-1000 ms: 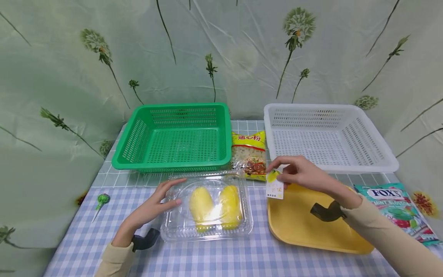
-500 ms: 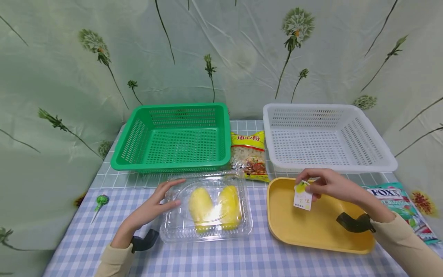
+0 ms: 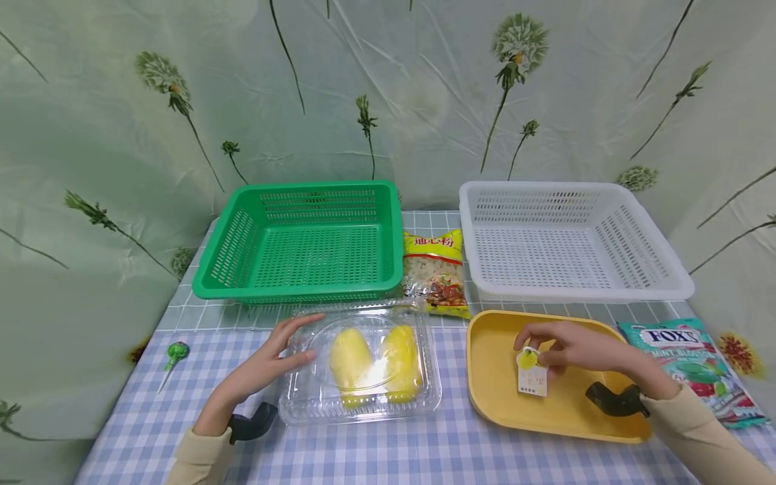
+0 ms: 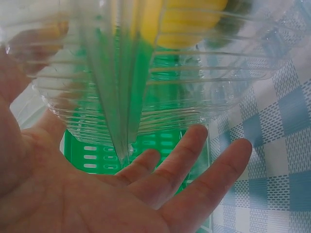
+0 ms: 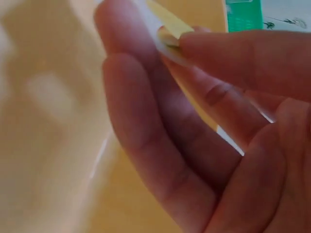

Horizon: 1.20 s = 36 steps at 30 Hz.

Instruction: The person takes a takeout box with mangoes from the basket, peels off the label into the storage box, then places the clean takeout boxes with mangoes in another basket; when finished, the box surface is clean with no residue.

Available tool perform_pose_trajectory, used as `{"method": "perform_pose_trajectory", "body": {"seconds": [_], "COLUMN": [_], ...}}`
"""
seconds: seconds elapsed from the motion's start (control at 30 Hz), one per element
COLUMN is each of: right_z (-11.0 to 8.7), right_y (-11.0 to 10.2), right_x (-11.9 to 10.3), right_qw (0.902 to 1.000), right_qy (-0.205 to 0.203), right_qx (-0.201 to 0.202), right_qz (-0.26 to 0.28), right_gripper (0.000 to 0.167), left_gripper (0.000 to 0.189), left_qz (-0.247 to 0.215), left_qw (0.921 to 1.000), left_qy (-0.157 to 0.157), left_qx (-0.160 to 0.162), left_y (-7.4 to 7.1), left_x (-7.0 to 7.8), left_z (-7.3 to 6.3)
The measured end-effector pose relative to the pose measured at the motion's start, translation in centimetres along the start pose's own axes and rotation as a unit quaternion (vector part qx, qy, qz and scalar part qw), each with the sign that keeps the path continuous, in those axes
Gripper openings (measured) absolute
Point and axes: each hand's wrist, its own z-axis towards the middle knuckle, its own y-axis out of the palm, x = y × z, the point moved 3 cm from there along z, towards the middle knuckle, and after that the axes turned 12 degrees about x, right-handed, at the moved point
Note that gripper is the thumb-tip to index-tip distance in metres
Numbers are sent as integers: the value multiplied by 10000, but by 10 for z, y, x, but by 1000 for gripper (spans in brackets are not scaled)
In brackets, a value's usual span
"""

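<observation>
My right hand pinches a small white card with a yellow fruit picture between thumb and fingers, low over the yellow tray. In the right wrist view the card shows edge-on at the fingertips. My left hand rests on the left side of a closed clear plastic clamshell box, fingers spread and fairly straight. Inside the box lie two yellow mangoes. In the left wrist view, the left hand's fingers extend along the box's ribbed side, below its rim.
A green basket and a white basket stand at the back, with a bag of macaroni between them. A green lollipop lies at the left. At the right, a Fox's candy bag lies beside the tray.
My right hand has carried the card from the tray's back left corner to the right, then down and nearer over the tray. The left hand stays on the clamshell box.
</observation>
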Motion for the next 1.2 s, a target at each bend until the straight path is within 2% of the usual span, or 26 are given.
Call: {"method": "perform_pose_trajectory", "body": {"seconds": [0.17, 0.4, 0.5, 0.63, 0.77, 0.9, 1.0, 1.2], "right_z": [1, 0, -2, -6, -11, -19, -25, -33], "right_y": [3, -1, -5, -15, -29, -42, -51, -60], "right_x": [3, 5, 3, -4, -4, -1, 3, 16], "right_qw": [9991, 9943, 9947, 9960, 9909, 9814, 9750, 9702], "right_qy": [-3, 450, 476, -40, -389, -365, -409, -89], "right_qx": [40, 387, 558, 843, 1244, 1753, 2070, 2237], "right_qz": [-426, -886, -720, -279, 329, 692, 693, 923], "right_gripper": [25, 28, 28, 27, 29, 34, 37, 39], "left_gripper": [54, 55, 55, 55, 55, 55, 55, 54], "left_qz": [-10, 4, 5, 11, 19, 14, 11, 7], "left_qw": [10000, 10000, 10000, 10000, 10000, 10000, 10000, 10000], "left_qy": [-18, -14, -10, -7, -2, -6, -24, -56], "left_qx": [-4, 4, 8, 13, 22, 8, -5, -7], "left_y": [0, 0, 0, 0, 0, 1, 1, 1], "left_x": [0, 1, 2, 1, 0, -1, -1, -1], "left_z": [0, -1, -1, -1, 0, -1, -1, 0]}}
